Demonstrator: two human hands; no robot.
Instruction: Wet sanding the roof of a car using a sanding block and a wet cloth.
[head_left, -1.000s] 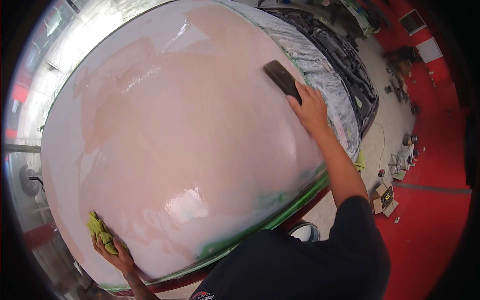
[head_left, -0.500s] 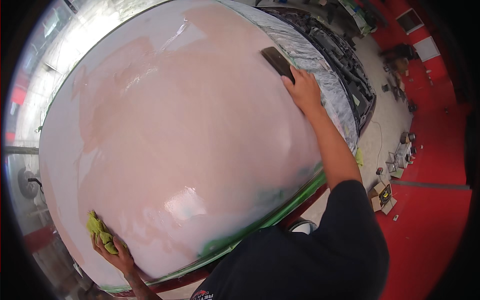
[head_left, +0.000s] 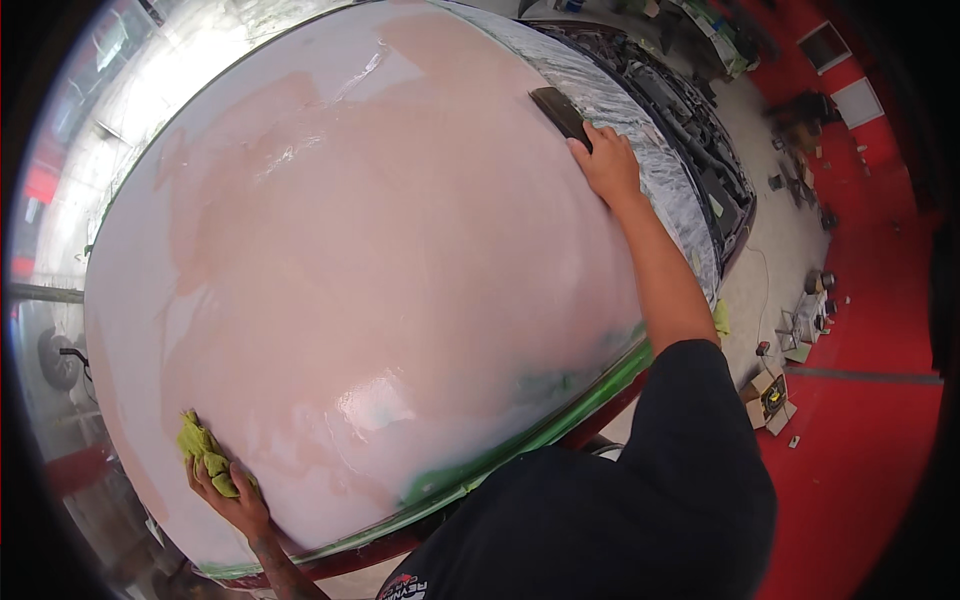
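Observation:
My right hand grips the near end of a long dark sanding block, which lies along the far right border of a car roof. The roof is dull pinkish with pale grey patches, and wet shine shows on it in places. Green paint shows through near its close edge. At the lower left, my left hand is closed around a crumpled yellow-green cloth resting on the roof. The sanding block's underside is hidden.
Whitish-streaked plastic sheeting covers the windshield area beside the block. Beyond it lies an exposed engine bay. Green masking tape borders the near edge. An open cardboard box stands on the floor at right, by a red wall.
My right hand and the sanding block have slid slightly farther away along the roof's right border. My left hand and the cloth have barely moved. The whole view has shifted a little.

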